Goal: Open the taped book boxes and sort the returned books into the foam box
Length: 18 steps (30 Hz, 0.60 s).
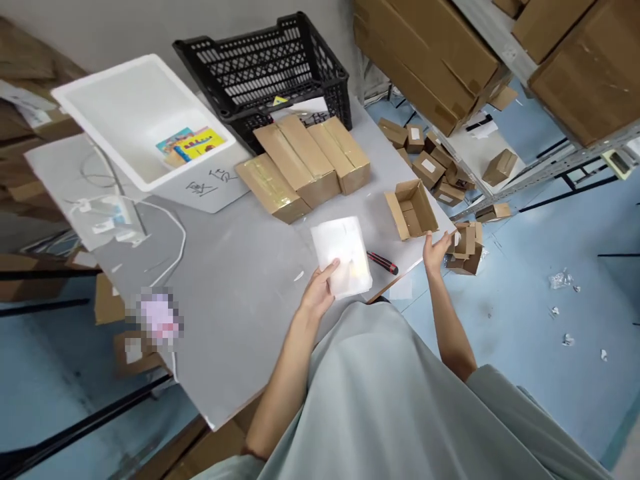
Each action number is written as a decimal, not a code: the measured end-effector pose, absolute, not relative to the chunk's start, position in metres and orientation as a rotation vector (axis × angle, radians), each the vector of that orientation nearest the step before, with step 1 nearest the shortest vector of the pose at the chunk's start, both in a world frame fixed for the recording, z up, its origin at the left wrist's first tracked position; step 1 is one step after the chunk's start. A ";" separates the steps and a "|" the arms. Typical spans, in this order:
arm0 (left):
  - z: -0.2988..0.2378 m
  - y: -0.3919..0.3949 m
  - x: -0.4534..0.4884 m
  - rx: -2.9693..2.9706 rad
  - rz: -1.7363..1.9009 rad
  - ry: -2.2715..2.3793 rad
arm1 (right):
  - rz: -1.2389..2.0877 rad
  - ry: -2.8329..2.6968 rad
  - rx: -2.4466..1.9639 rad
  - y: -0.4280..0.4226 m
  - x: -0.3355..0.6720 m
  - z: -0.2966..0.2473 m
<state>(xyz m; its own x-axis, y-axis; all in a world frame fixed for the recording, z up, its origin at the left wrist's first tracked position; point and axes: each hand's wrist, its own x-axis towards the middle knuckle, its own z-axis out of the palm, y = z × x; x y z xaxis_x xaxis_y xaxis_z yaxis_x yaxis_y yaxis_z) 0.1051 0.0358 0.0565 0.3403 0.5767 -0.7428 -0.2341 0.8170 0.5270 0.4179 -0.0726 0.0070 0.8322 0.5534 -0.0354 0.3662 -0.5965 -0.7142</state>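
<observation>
My left hand (319,291) grips a flat white packet (344,257) by its near left edge, thumb on top. What is inside the packet does not show clearly. A small open cardboard box (417,208) stands on the table to the right, with its flaps raised. Close to that box's near right corner is my right hand (436,252), fingers apart and holding nothing; whether it touches the cardboard I cannot tell. Between the packet and the box lies a red and black utility knife (383,262).
Several closed cardboard boxes (305,160) sit at the back of the grey table (225,280), before a black plastic crate (260,67). A white foam box (145,113) holds colourful printed items. Cables and a power strip (125,217) lie left. Shelving (505,193) and floor cartons (433,167) are right.
</observation>
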 end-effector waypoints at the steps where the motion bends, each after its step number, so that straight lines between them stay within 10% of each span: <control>1: 0.056 0.032 0.100 0.349 0.568 1.114 | 0.255 -0.668 -2.230 -0.074 0.403 0.015; 9: 0.064 0.004 0.054 0.324 0.742 1.114 | 1.062 -1.141 -1.616 -0.037 0.244 0.048; 18: 0.071 -0.018 0.005 0.198 1.030 1.026 | 1.195 -1.279 -1.473 -0.007 0.193 0.046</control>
<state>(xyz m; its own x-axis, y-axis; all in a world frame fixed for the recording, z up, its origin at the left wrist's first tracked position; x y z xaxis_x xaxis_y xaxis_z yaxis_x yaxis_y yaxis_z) 0.0051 -0.0182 0.0712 0.1198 0.7829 -0.6105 -0.6138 0.5417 0.5743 0.1925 -0.0066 0.0455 0.0301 0.9903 -0.1357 0.2026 -0.1390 -0.9693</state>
